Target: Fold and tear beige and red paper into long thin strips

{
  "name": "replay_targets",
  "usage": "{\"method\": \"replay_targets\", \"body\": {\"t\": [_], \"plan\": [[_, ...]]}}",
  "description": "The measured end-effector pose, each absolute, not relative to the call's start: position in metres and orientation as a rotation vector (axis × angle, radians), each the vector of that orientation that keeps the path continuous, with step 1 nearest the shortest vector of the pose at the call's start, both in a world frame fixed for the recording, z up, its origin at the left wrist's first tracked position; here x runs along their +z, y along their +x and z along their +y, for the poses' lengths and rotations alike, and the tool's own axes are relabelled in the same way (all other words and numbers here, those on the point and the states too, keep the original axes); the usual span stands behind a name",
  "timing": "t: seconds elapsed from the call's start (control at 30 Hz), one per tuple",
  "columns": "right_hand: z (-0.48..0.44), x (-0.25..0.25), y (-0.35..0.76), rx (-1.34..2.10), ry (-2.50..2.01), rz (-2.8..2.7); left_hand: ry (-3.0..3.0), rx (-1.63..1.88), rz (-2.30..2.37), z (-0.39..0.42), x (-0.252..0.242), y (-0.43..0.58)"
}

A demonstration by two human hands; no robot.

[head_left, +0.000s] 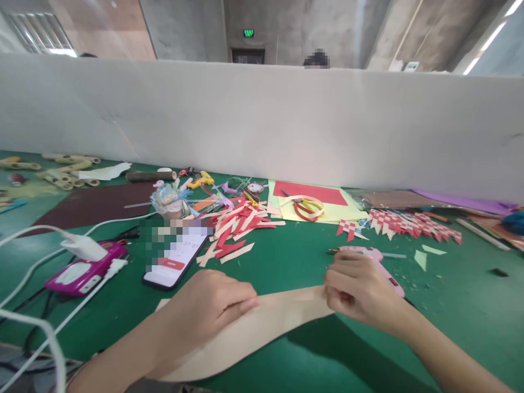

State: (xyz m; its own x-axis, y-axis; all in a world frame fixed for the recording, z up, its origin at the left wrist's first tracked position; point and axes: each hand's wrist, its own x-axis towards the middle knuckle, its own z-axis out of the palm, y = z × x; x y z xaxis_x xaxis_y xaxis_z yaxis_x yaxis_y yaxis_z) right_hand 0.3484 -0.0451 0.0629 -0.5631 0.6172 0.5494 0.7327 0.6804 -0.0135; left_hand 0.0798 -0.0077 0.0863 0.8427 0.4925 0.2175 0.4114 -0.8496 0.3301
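Observation:
A long beige strip of paper or card (245, 344) stretches over the green table between my hands, its right end lifted and slightly curved. My left hand (208, 305) lies across the strip's left part, thumb and fingers pinching its upper edge. At the strip's right end, my right hand (356, 284) is closed with the end between its fingers. Just behind my right hand is a pink glue gun (382, 267), partly covered by it. A phone (178, 259) with a lit screen lies beyond my left hand.
A magenta power strip (88, 270) with white cables is at the left. Red and beige paper strips (235, 224) lie in a pile mid-table. Scissors (309, 209) rest on coloured sheets, near woven red-and-white pieces (409, 225). A pale partition (262, 120) stands behind.

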Motion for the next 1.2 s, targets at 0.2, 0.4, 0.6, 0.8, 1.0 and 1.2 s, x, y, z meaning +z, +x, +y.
{"method": "replay_targets", "body": {"t": [0.2, 0.4, 0.6, 0.8, 1.0, 1.2], "plan": [[-0.054, 0.054, 0.414, -0.476, -1.328, -2.282, 2.855, 0.459, 0.856, 0.001, 0.098, 0.051], [-0.059, 0.051, 0.387, 0.409, -1.522, -1.944, 3.198, 0.807, 0.927, -0.010, 0.099, 0.072], [-0.056, 0.025, 0.344, 0.020, -1.448, -1.797, 3.413, 0.636, 0.648, -0.025, 0.056, 0.111], [-0.066, 0.008, 0.337, -0.036, -1.206, -2.508, 3.329, 0.487, 0.568, -0.033, 0.012, 0.109], [-0.067, 0.004, 0.328, 0.316, -1.250, -2.590, 3.123, 0.323, 0.783, -0.049, 0.000, 0.101], [-0.057, 0.003, 0.322, 0.268, -1.224, -2.611, 3.053, 0.168, 0.928, -0.049, -0.006, 0.090]]}}
